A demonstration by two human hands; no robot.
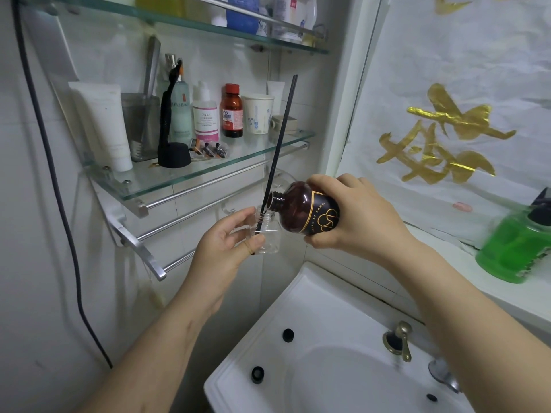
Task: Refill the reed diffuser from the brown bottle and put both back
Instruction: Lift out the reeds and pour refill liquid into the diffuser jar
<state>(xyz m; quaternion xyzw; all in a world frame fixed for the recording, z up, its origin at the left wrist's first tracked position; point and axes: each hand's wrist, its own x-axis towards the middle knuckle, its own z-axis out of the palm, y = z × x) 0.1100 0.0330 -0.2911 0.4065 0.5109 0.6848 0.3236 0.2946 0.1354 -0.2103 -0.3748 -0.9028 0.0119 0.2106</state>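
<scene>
My left hand (226, 242) holds the small clear reed diffuser bottle (269, 234) between thumb and fingers, above the left end of the sink. Two black reeds (280, 138) stand in it and lean up to the right. My right hand (354, 216) grips the brown bottle (307, 208) with the black and gold label. It is tipped on its side, uncapped, with its open mouth right over the diffuser's neck. Whether liquid is flowing cannot be made out.
A white sink (268, 317) lies below, with a black cap (257, 374) on its rim and a tap (399, 341) at the right. A glass shelf (167, 180) crowded with toiletries hangs at the left, towel rails beneath it. A green bottle (512, 248) stands on the right ledge.
</scene>
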